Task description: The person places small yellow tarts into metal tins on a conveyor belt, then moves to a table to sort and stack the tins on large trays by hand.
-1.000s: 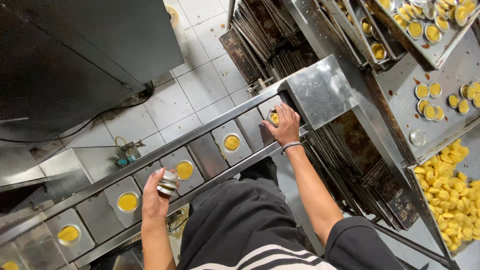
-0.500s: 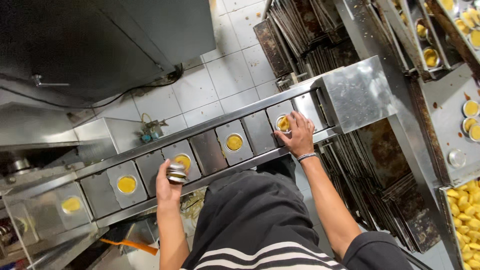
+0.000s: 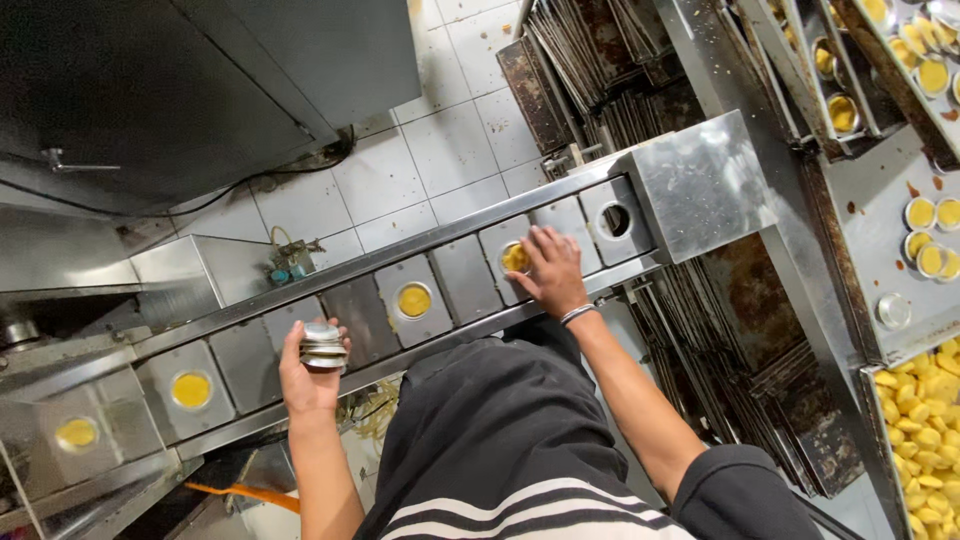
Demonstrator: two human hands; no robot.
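Note:
My left hand [image 3: 305, 385] is shut on a short stack of empty metal tart tins [image 3: 322, 345], held over the near edge of a steel conveyor [image 3: 460, 280]. My right hand [image 3: 550, 270] lies with fingers spread on a tin with yellow dough [image 3: 513, 258] that sits in one conveyor plate. Right of it, one plate shows an empty round hole [image 3: 615, 220] beside the steel cover [image 3: 700, 185]. To the left, plates carry filled tins [image 3: 414, 300], with others nearer the line's left end [image 3: 190, 390].
Stacks of dark baking trays [image 3: 590, 60] stand behind the conveyor, and more [image 3: 740, 340] sit below on the right. A steel table at right holds filled tins [image 3: 925, 240] and a bin of yellow dough pieces [image 3: 925, 420]. A dark machine housing [image 3: 150, 90] fills the upper left.
The conveyor plates have shifted left and a plate with an empty hole has come out by the cover. My right hand stays on a tin; my left hand keeps the stack.

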